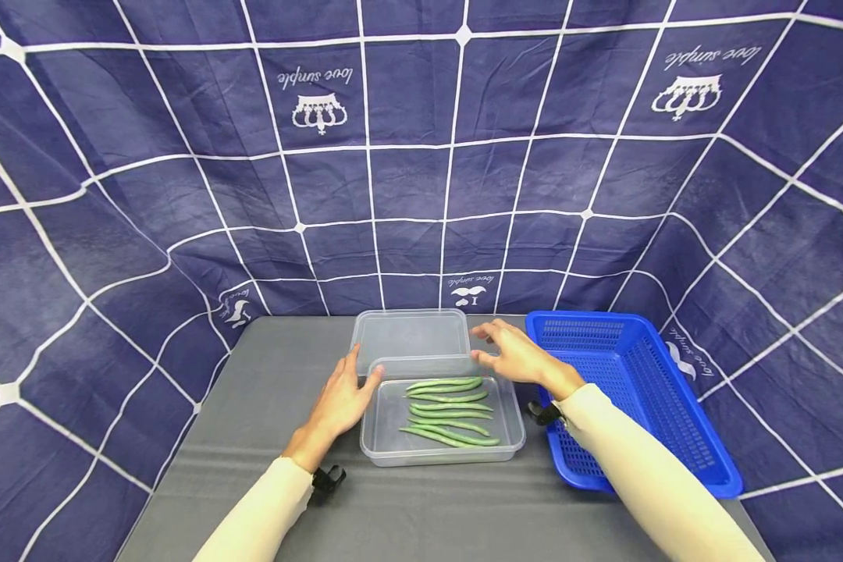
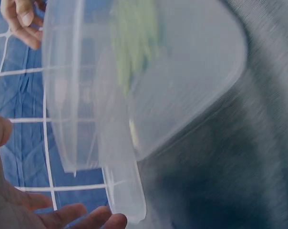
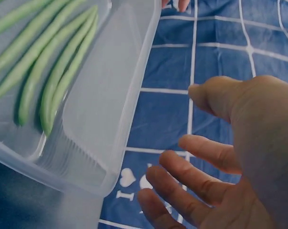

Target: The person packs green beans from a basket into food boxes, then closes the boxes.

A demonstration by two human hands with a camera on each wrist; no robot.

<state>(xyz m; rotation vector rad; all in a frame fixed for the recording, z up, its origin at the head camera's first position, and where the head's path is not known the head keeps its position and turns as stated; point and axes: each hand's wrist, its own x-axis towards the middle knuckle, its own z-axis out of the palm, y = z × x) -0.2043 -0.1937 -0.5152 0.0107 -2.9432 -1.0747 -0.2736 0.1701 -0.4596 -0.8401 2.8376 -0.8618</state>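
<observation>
A clear rectangular plastic container (image 1: 435, 457) holds several long green beans (image 1: 449, 406), laid roughly side by side. Just behind it lies a clear flat lid (image 1: 407, 328), partly behind the container's far wall. My left hand (image 1: 339, 398) is at the container's left, fingers extended and thumb spread, fingertips close to the lid's left edge; contact cannot be told. Over at the far right corner, my right hand (image 1: 516, 353) hovers with loosely bent, parted fingers. In the right wrist view that hand (image 3: 220, 167) holds nothing, apart from the container wall.
A blue perforated plastic basket (image 1: 663, 406) stands at the right, partly beneath the right forearm. Grey cloth (image 1: 274, 367) covers the table. A navy curtain (image 1: 414, 179) with white grid lines encloses the back and sides.
</observation>
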